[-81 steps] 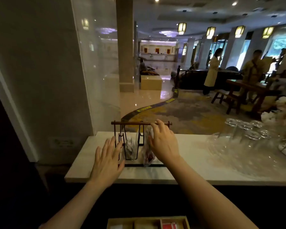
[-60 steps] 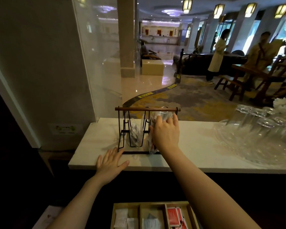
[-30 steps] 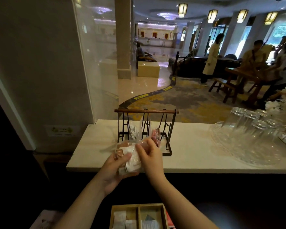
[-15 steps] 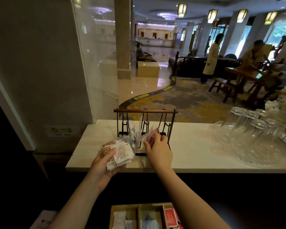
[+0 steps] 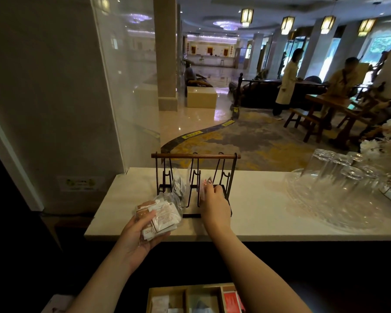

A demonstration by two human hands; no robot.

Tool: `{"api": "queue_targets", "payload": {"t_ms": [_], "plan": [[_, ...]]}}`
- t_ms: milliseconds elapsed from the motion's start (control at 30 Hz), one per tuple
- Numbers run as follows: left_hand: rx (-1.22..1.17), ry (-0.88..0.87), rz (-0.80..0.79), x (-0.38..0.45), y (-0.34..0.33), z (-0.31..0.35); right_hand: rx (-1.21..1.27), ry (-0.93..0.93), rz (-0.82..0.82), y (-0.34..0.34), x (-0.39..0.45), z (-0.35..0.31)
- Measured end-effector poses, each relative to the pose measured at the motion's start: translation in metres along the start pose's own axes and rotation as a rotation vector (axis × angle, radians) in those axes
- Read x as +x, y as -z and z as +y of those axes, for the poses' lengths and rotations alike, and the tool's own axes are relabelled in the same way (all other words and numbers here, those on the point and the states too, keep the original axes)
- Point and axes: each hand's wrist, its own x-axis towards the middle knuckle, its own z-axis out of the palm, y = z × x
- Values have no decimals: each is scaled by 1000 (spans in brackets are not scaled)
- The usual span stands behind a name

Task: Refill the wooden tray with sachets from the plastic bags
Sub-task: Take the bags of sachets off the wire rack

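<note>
My left hand [image 5: 136,233] holds a clear plastic bag of white and brown sachets [image 5: 159,216] over the near edge of the pale counter [image 5: 257,213]. My right hand [image 5: 215,205] pinches a second clear bag with red sachets [image 5: 205,185] that hangs in the black wire rack [image 5: 195,177], which has a wooden top bar. A third bag [image 5: 178,187] hangs in the rack's left part. The wooden tray [image 5: 186,298] lies at the bottom of view with white, grey and red sachets in its compartments.
A glass platter with several upturned glasses [image 5: 339,177] stands on the counter's right. White flowers [image 5: 384,141] sit at the far right. A glass pane and a wall [image 5: 54,98] close off the left. People stand in the lobby beyond.
My right hand took one bag out of the rack and passed it to my left hand. The left hand has drawn it aside, and my right hand has gone back to the bag in the rack.
</note>
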Motion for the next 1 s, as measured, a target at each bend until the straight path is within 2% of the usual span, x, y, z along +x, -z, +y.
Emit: {"api": "queue_targets", "payload": {"t_ms": [133,300,400,533,633,733,800,867,933,1000], "plan": [[1,12,15,0,0,0,103,-66,40,7,3,10],[-14,47,13,-1,-1,1,249,-88,231,32,0,19],[-13,55,14,-2,-7,-2,557,-204,358,51,-4,20],[5,86,15,-5,-21,-7,1125,-386,410,64,-17,13],[5,148,-47,-8,-28,-10,1299,-432,410,65,-28,3],[-15,132,-177,-13,-33,-13,1250,-410,205,51,-39,-13],[-24,91,-227,-21,-37,-13,1083,-349,70,37,-47,-24],[-16,64,-254,-29,-37,-12,930,-248,30,27,-51,-31],[-15,56,-229,-33,-32,-8,876,-181,1,23,-50,-34],[4,53,-133,-36,-29,-5,842,-123,-124,22,-44,-37]]}}
